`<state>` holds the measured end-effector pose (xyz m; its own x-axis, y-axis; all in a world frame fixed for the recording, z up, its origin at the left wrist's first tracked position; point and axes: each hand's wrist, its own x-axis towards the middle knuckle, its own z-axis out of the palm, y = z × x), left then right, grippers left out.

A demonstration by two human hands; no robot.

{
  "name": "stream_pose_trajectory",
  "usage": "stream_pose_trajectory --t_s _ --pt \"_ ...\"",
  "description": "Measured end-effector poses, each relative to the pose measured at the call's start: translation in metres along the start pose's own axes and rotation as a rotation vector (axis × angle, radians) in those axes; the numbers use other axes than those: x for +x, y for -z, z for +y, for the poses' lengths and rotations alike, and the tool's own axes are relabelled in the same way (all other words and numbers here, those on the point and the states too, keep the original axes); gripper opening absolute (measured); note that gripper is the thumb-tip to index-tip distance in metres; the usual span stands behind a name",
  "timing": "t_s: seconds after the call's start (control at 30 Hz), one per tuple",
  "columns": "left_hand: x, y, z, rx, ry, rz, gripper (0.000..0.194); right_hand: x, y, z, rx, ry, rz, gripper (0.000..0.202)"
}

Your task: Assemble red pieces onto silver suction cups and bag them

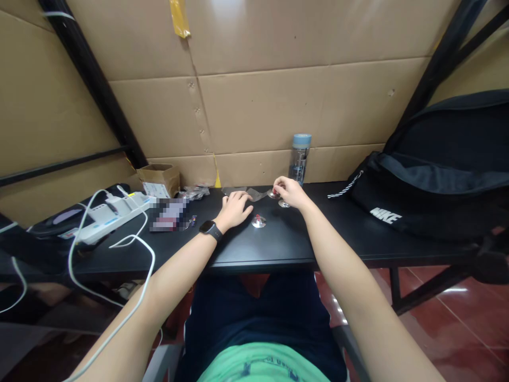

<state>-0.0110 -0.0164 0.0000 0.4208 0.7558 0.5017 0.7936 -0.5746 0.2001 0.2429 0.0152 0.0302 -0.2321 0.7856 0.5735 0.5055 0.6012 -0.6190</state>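
Note:
My right hand (pixel 291 192) pinches the red knob of a small shiny disc (pixel 272 194) near the back of the black table (pixel 262 249). A second shiny disc (pixel 283 203) lies just below that hand, partly covered by it. Closer to me, on the tabletop, rests another shiny disc with a red knob (pixel 259 222). My left hand (pixel 235 209) lies with fingers stretched out at the edge of a clear plastic sheet or bag (pixel 257 194). A dark watch (pixel 210 229) is on my left wrist.
Behind my right hand stands a bottle with a blue lid (pixel 301 156). A black backpack (pixel 433 185) fills the right side. At left are a white power strip (pixel 115 216), a loose white cable (pixel 148 249), a small cardboard box (pixel 161 179) and plastic packets (pixel 194 191). Cardboard panels (pixel 278 106) close the back.

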Motion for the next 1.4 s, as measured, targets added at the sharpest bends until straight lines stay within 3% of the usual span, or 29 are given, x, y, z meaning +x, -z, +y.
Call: stream_pose_trajectory --t_s 0.1,0.27,0.43,0.57,0.8,1.03,1.4 --pt "0.0 0.001 0.0 -0.047 -0.061 -0.081 0.022 0.0 0.004 0.006 0.067 -0.046 0.0 0.004" --pt "0.001 0.014 0.011 -0.244 -0.149 -0.166 0.029 -0.006 -0.001 -0.002 0.172 -0.04 -0.122 0.02" --pt "0.0 0.009 0.015 -0.154 -0.21 -0.218 0.021 -0.009 -0.002 -0.012 0.133 -0.008 -0.254 0.019" --pt "0.002 0.004 0.012 -0.117 -0.153 -0.162 0.02 -0.009 -0.004 -0.015 0.201 -0.017 -0.273 0.019" --pt "0.003 0.014 0.012 -0.202 -0.001 -0.05 0.015 -0.01 -0.006 -0.01 0.114 -0.064 -0.296 0.02" --pt "0.004 0.015 0.008 -0.27 0.063 -0.06 0.009 -0.008 -0.009 -0.008 0.303 -0.107 -0.307 0.026" --pt "0.006 0.003 -0.01 -0.334 0.178 -0.052 0.013 -0.012 -0.032 -0.01 0.447 -0.205 -0.387 0.026"
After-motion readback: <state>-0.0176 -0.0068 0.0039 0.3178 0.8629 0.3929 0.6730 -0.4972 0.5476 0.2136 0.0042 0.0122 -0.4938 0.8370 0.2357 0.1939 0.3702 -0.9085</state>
